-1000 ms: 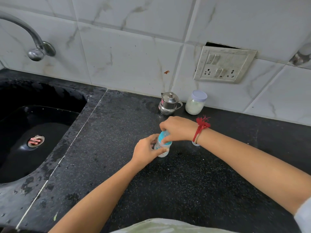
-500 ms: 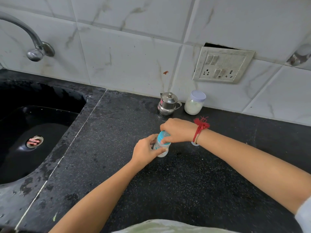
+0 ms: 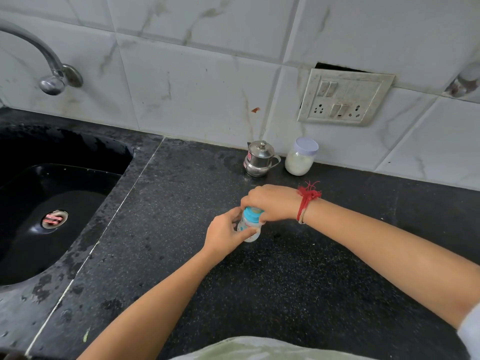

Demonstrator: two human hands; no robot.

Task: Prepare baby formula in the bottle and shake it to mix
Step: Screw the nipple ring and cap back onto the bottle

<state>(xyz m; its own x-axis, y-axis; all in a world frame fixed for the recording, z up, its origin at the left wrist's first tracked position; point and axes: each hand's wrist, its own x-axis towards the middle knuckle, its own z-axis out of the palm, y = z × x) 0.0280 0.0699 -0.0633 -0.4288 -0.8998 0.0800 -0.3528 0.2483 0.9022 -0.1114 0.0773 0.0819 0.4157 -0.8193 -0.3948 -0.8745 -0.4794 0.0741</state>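
White marbled wall tiles [image 3: 202,81], speckled black countertop [image 3: 298,281], black sink [image 3: 33,255], steel tap [image 3: 49,66], grimy switchboard [image 3: 342,97]

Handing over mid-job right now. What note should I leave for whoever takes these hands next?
Left hand grips the body of the small clear baby bottle, at the black speckled counter.
Right hand grips its blue screw collar from above.
Lidded steel pot and white-lidded jar of white powder stand closed by the white tiled wall.
Done: unclear, bottle's contents unreadable.
Left: likely confirm water and powder, tighten collar, shake.
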